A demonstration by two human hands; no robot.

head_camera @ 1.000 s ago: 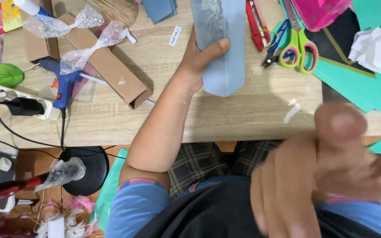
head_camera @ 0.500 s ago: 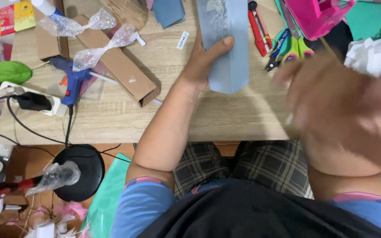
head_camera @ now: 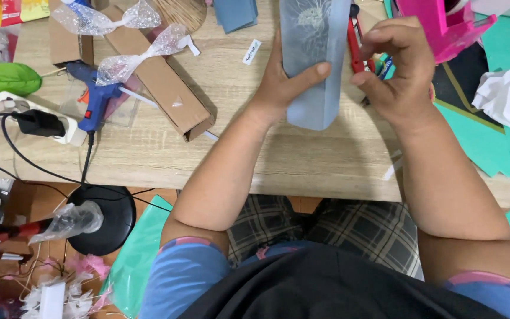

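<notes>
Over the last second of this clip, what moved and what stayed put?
The right hand came up from near the camera, low at the table's near edge, to the right edge of the tall pale blue paper box, beside the red-handled cutter; whether it grips anything is unclear. The left hand kept holding the box. The blue glue gun and long cardboard box stayed put.
</notes>
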